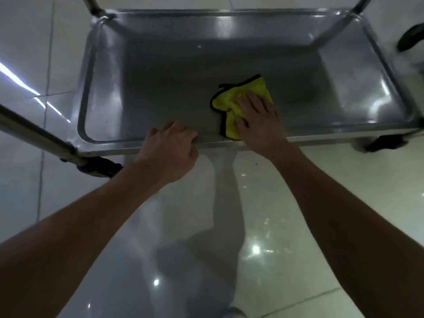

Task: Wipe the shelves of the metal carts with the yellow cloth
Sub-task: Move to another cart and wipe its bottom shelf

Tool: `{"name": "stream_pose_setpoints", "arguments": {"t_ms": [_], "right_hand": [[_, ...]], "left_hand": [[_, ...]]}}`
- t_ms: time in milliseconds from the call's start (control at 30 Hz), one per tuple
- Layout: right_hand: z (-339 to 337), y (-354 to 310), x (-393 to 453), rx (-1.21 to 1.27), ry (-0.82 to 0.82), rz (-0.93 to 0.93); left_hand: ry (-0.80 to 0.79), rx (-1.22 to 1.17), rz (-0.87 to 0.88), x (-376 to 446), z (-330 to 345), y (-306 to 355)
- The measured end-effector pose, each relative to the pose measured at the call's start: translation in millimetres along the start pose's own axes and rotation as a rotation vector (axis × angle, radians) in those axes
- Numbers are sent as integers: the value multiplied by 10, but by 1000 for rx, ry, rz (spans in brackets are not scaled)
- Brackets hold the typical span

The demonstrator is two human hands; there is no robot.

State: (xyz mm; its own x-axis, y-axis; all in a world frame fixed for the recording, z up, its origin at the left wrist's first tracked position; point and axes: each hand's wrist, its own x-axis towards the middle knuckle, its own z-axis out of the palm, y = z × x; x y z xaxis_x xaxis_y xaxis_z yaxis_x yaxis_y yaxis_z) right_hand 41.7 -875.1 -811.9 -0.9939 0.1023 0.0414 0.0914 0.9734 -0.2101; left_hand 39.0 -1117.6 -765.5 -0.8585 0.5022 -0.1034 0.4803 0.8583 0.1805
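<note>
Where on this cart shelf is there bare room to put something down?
The shelf is bare left of the yellow cloth up to the left rim, and along the far rim. Near the front rim it is crowded: the right hand presses the cloth, and the left hand grips the rim.

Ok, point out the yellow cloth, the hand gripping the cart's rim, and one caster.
yellow cloth (229, 101): head view, bare upper-left fold.
left hand (169, 145): head view, back of the hand.
caster (382, 143): head view, wheel under the near right corner.
</note>
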Motion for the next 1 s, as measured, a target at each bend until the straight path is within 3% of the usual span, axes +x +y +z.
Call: {"name": "stream_pose_setpoints", "arguments": {"t_ms": [133, 367, 633, 733, 1000], "right_hand": [[-88, 476, -209, -150, -19, 91], [-71, 196, -189, -116, 16, 85], [111, -445, 37, -111, -43, 15], [221, -855, 167, -81, -80, -63], [506, -1920, 535, 27, -118, -174]], "left_hand": [[-24, 15, -4, 25, 11, 51], [2, 54, -61, -174, -38, -354], [174, 94, -186, -551, -22, -935], [155, 95, -228, -697, 1, -1050], [204, 108, -147, -878, 44, -1270]]}}
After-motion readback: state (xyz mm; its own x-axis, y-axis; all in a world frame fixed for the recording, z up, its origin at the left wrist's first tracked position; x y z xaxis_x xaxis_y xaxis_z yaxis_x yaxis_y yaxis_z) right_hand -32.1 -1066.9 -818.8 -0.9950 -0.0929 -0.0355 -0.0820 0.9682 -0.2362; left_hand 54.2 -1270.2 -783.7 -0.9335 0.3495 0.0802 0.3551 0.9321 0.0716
